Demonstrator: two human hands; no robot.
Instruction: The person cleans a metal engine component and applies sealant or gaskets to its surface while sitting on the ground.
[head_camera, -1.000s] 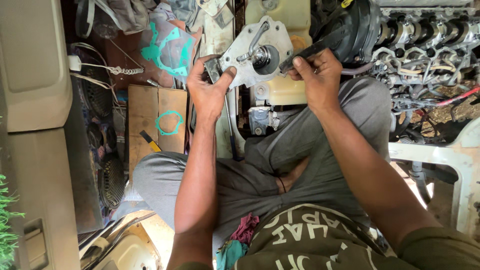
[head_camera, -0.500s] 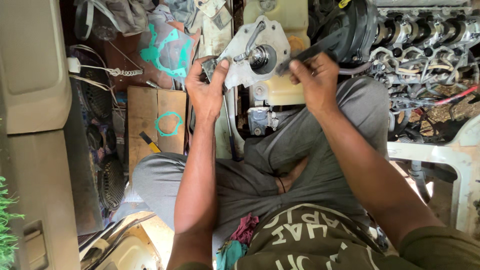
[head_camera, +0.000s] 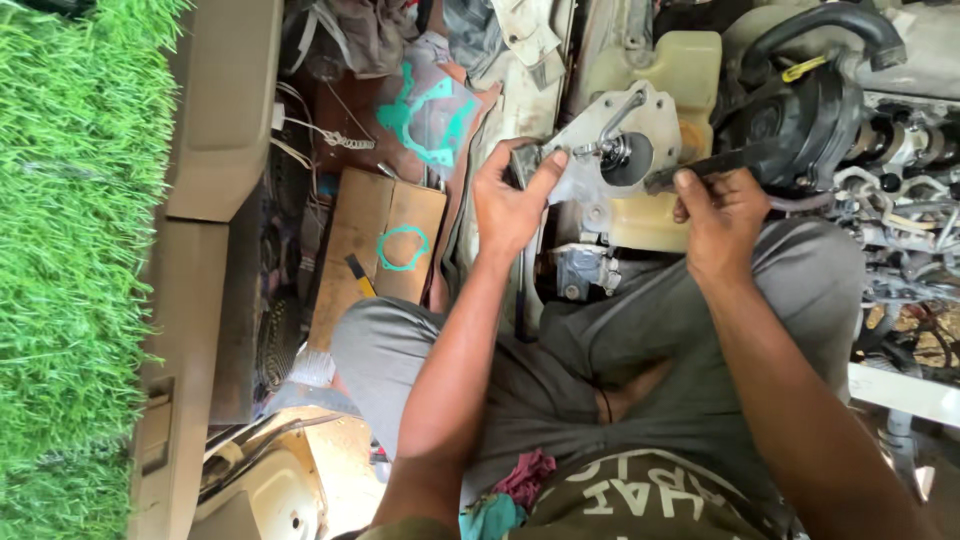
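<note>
Gripped from both sides, the grey cast-metal housing (head_camera: 610, 160) sits up in front of the person's knees, just ahead of a cream plastic tank (head_camera: 655, 215) and beside the black hoses of an engine (head_camera: 800, 100). From the head camera, the left hand (head_camera: 512, 205) is closed round the housing's left edge — thumb laid up across its face, fingers wrapped behind where I cannot see them. The right hand (head_camera: 722, 225) is curled shut around the handle of a dark tool (head_camera: 705, 168), whose far end reaches in to the round hub (head_camera: 625, 155) at the middle of the housing

That casting looks stiff and fairly heavy for its size, with hard edges and bolt ears; I'd judge it won't flex or crush, but an oily face could let it twist under the tool. The outer rim and ears seem the safe places to hold, well off the hub and the thin rod (head_camera: 620, 112) standing across the top

Elsewhere in the same view, a teal gasket (head_camera: 400, 247) lies on a piece of cardboard (head_camera: 380, 250) to the left, with a larger teal gasket (head_camera: 435, 115) further up among wires and rags. Green artificial turf (head_camera: 70, 250) fills the left edge, and grey trousers (head_camera: 640, 370) cover the folded legs below the work
</note>
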